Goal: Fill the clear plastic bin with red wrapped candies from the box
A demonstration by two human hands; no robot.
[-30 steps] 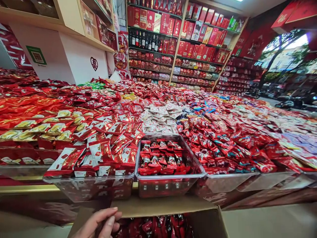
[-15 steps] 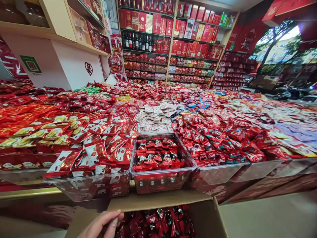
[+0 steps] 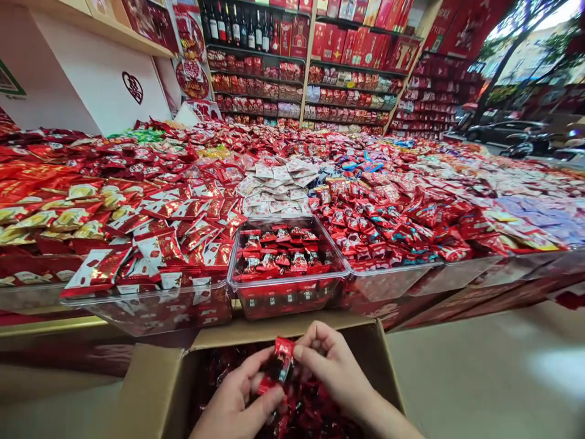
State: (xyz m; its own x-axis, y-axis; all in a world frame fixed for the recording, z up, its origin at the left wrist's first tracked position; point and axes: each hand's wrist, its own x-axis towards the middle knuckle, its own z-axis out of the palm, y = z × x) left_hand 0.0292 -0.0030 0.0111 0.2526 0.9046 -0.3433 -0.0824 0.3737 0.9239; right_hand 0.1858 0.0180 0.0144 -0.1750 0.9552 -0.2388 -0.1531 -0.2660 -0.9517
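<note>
Above an open cardboard box, my two hands meet at a small red-and-black wrapped candy. My right hand pinches its right edge between thumb and forefinger. On the other side, my left hand is curled, with the candy by its fingertips and another red wrapper between its fingers and thumb. More red wrapped candies fill the box below, partly covered by my hands. Just beyond the box stands a clear plastic bin with similar candies laid in rows.
To the left is a clear bin of red-and-white packets; to the right, one heaped with red candies. White packets are stacked behind. Shelves with wine bottles and red boxes line the back.
My right hand has come into view, and both hands now meet over the box at a candy. The left hand has moved right from the box's edge. The view has tilted down.
</note>
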